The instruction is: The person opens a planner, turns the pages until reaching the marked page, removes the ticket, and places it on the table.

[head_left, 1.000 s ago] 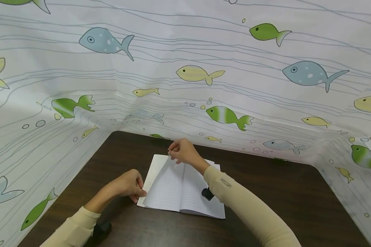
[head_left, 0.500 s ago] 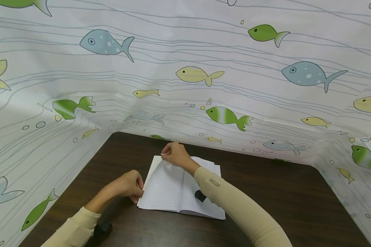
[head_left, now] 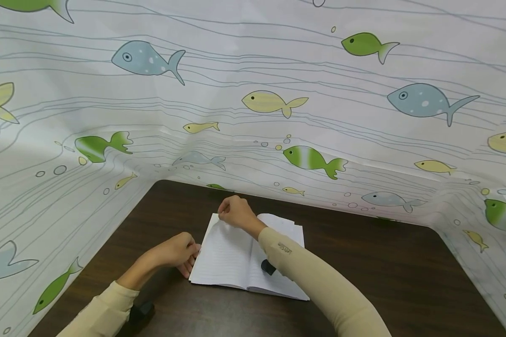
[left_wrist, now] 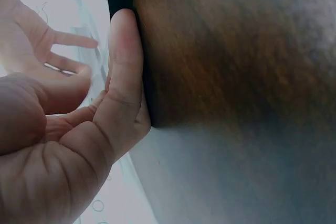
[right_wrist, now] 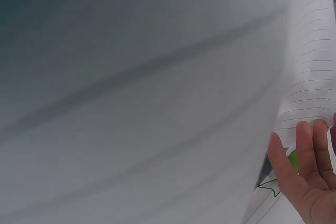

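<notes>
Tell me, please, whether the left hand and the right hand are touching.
Apart: the head view plainly shows a gap, with the left hand at the left edge of the notebook and the right hand at its far left corner.

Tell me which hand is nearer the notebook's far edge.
Right hand. It is at the far edge, near its left corner; the left hand is lower, at the left side of the notebook.

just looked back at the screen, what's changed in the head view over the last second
The right hand moved left, bringing the page farther over the left side of the notebook. The thumb of the left hand came off the spot it touched near the lower left corner. Unchanged: the right hand's pinch on the page, the left hand's place by the left edge, the notebook's position.
</notes>
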Demonstrator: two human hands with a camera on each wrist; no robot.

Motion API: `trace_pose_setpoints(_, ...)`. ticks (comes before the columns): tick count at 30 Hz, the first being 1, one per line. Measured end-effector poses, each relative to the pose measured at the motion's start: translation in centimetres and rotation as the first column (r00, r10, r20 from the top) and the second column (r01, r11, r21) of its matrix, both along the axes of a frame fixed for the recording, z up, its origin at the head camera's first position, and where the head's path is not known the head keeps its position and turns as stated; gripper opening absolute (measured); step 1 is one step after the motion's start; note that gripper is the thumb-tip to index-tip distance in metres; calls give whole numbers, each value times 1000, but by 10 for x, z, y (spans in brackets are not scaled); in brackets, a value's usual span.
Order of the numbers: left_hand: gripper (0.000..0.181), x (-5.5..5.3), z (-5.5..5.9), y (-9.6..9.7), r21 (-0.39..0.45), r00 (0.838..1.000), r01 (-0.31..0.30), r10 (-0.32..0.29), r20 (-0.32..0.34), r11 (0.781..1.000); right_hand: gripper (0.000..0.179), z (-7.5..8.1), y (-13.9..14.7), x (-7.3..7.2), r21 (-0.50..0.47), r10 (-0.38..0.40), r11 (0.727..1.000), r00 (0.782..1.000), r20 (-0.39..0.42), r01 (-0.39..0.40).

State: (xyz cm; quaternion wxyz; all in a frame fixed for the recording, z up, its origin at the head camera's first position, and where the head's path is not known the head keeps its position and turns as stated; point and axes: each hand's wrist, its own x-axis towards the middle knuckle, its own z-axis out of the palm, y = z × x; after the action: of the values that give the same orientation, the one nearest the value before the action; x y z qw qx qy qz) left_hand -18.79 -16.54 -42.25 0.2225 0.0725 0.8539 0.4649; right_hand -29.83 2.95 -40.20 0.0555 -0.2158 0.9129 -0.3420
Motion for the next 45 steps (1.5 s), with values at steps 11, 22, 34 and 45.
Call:
trace_pose_setpoints(11,18,1,2,-4,-38,996,57,-60,-69,998,6,-2,-10,3,92,31,995,999,-10,-30)
trace_pose_setpoints(22,23,0,2,1,-103,998,-16,10,-58,995,40,-1,-15,12,410,151,903,988,-33,-125)
trace_pose_setpoints(34,24,0,2,2,-115,999,-18,12,-51,993,35,-4,-16,16,520,199,845,976,-87,-126)
trace_pose_setpoints(45,23,0,3,2,-124,999,-25,19,-46,992,37,-3,-12,20,540,209,831,974,-87,-130)
